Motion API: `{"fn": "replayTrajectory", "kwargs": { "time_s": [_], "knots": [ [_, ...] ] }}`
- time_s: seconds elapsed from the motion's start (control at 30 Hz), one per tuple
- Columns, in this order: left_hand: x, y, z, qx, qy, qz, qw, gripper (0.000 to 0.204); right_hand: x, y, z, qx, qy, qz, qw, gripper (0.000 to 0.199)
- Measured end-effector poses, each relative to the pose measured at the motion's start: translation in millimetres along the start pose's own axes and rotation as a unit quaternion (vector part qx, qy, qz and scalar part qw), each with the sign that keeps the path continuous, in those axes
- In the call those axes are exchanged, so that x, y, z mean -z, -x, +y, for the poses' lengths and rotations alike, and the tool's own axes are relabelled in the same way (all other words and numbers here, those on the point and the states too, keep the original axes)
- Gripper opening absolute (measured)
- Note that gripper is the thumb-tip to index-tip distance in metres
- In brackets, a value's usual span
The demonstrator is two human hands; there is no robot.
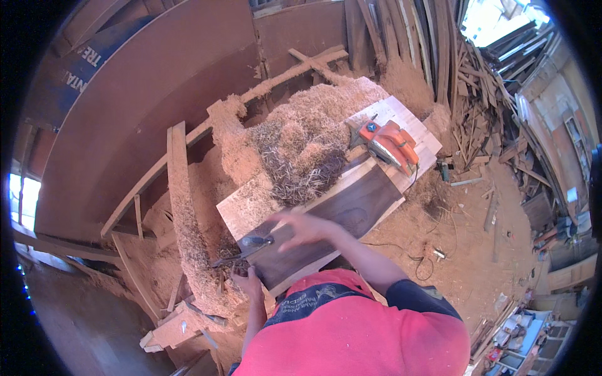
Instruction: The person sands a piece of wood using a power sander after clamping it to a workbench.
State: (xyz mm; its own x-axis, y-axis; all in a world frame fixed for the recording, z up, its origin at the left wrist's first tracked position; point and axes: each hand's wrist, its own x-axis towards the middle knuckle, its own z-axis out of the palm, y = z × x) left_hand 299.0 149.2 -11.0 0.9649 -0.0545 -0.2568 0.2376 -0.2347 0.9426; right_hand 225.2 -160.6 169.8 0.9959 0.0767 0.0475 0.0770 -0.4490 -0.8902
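Observation:
A dark brown wooden board point(338, 213) lies across a pale work surface point(235, 216). On its left end sits a dark metal tool point(256, 241) with a long thin bar; it looks like a clamp, though its kind is not certain. Just right of that tool, my right hand point(304, 229) hovers over the board, fingers spread and holding nothing. My left hand point(248, 282) is at the board's near left corner, below the bar, its fingers curled. What they grip there is hidden. An orange electric planer point(392, 145) rests at the far right end of the work surface.
Wood shavings point(307, 125) are heaped behind the board. A shavings-covered beam point(182, 188) runs along the left, with a hand tool point(210, 316) near its front end. A cable point(420, 260) trails over the floor at right. Timber offcuts point(476, 100) are stacked back right.

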Motion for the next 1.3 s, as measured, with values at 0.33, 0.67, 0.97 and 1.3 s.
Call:
{"fn": "replayTrajectory", "kwargs": {
  "time_s": [0.33,0.67,0.97,1.3],
  "knots": [
    [13.3,-25.2,63.6,-0.127,-0.045,-0.078,0.988,0.049,-63.0,-110.1,-1.5,0.009,-0.176,-0.227,0.958,0.026],
    [16.0,-27.0,69.4,-0.136,-0.134,-0.087,0.978,0.041,-145.7,-83.4,-23.8,0.000,-0.042,0.417,0.908,0.031],
    [23.8,-46.3,46.2,-0.134,-0.114,-0.137,0.975,0.047,-93.1,-101.9,21.9,0.075,-0.134,-0.104,0.983,0.029],
    [16.2,-23.1,67.7,-0.092,-0.220,-0.128,0.963,0.065,-139.1,-72.1,-7.5,-0.001,-0.070,0.368,0.927,0.032]
  ]
}}
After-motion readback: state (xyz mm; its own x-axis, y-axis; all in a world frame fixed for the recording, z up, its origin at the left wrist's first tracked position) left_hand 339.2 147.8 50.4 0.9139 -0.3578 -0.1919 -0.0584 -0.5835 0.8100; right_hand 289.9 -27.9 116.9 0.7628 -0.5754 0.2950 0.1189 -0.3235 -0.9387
